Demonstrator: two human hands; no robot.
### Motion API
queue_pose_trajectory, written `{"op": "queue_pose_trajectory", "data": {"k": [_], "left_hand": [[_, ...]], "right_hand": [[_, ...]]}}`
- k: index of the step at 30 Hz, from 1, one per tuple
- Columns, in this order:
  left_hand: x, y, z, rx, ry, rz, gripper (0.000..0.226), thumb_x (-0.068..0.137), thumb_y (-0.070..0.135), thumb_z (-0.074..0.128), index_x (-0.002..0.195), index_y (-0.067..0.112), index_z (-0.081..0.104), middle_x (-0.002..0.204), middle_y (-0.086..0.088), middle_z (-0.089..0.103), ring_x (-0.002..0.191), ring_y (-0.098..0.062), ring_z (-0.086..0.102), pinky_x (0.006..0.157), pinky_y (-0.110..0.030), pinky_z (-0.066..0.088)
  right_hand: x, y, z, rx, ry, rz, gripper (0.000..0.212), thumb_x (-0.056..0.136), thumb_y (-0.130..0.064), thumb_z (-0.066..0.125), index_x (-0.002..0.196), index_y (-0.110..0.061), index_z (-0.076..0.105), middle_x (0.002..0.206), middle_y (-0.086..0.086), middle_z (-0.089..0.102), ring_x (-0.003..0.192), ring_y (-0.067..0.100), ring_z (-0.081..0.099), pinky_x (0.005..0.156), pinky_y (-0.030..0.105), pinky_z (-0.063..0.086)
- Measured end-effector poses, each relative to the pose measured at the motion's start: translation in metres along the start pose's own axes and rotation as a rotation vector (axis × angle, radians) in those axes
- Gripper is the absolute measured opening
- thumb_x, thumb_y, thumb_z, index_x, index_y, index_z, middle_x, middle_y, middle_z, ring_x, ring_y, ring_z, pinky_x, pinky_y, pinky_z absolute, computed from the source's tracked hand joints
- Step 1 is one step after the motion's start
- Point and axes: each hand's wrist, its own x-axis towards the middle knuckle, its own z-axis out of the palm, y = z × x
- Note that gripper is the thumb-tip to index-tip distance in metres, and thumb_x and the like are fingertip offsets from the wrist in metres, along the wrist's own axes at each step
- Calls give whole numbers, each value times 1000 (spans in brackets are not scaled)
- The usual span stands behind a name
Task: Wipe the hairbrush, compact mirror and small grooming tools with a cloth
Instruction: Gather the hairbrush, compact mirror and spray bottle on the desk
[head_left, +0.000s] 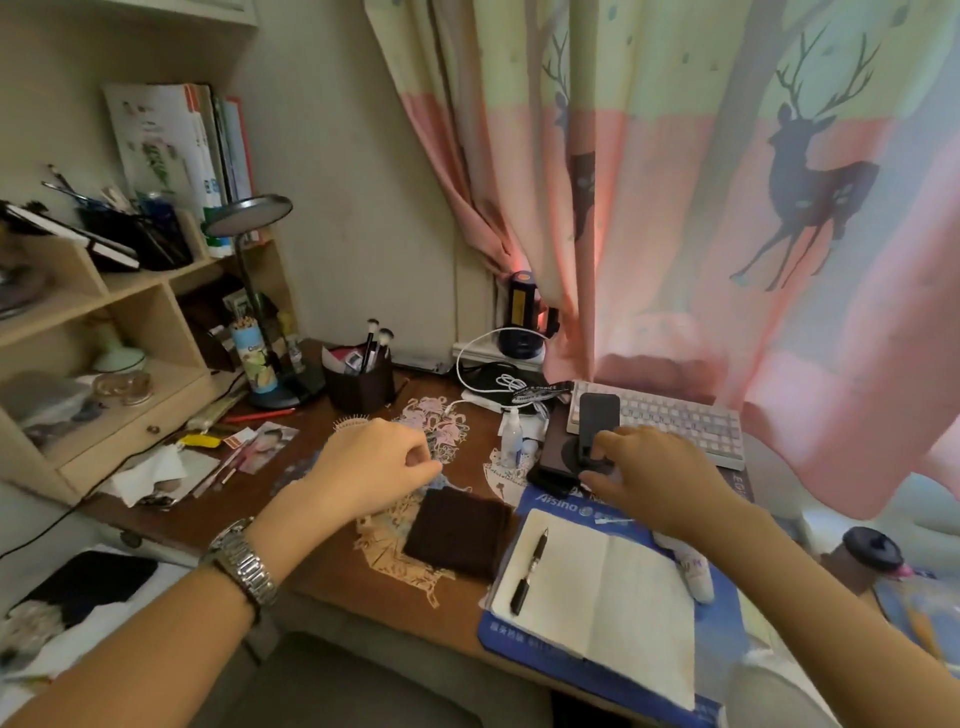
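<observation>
A folded dark brown cloth (457, 530) lies on the desk between my hands. My left hand (374, 467) is raised just left of the cloth with its fingers curled. The pale bristles of a hairbrush (349, 423) stick out behind its knuckles, and the handle is hidden under the hand. My right hand (649, 478) reaches left, and its thumb and fingers pinch the lower end of a black upright slab (598, 418) on a round black base (571, 451). I cannot make out a compact mirror. Makeup brushes (376, 340) stand in a dark cup (358, 387) further back.
An open notebook (597, 587) with a pen (530, 571) lies on a blue mat (550, 504) at the front right. A keyboard (670, 421), a small spray bottle (511, 439), cables and a desk lamp (249, 218) crowd the back. Shelves stand at the left, a curtain at the right.
</observation>
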Motion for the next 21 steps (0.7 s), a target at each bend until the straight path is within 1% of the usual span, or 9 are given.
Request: {"op": "queue_pose_trajectory", "data": {"k": [2,5,8,12,15,21], "left_hand": [[19,7,1,15,18,-6,28,88,54,50,96,32,65,92,15,64,84,-5,59,69,-24,50],[43,11,6,42,7,-16,27,88,57,48,95,35,63,91,17,63,83,-3,59,67,-23,50],[58,8,9,57,-21,-24,24,88,56,49,94,35,61,90,16,62,81,-1,58,66,-22,50],[64,-11,7,82,-31,-86,25,89,54,49,95,34,62,93,15,63,86,-5,59,71,-26,51],[66,-30,4,98,-29,-134,26,87,56,49,95,35,62,93,15,63,85,-6,58,69,-28,50],[79,-42,-4,77,-4,-145,26,88,55,49,94,35,63,90,16,62,83,-6,58,68,-28,51]], "right_hand": [[13,15,2,7,1,-22,37,94,-50,43,113,-20,56,109,1,62,99,21,58,71,29,38],[26,32,7,30,-3,-32,39,95,-50,42,117,-22,55,113,0,60,102,21,57,72,28,37],[36,42,16,31,-23,-33,40,95,-50,41,120,-22,53,115,0,59,105,22,57,78,30,41],[50,46,25,47,-60,-57,39,94,-50,42,118,-22,55,112,0,59,101,21,57,78,30,42],[64,48,24,47,-40,-79,38,93,-50,43,116,-22,56,112,0,60,102,21,57,76,29,41],[91,40,21,74,-40,-116,38,93,-49,43,116,-22,56,116,0,59,106,22,56,84,32,45]]}}
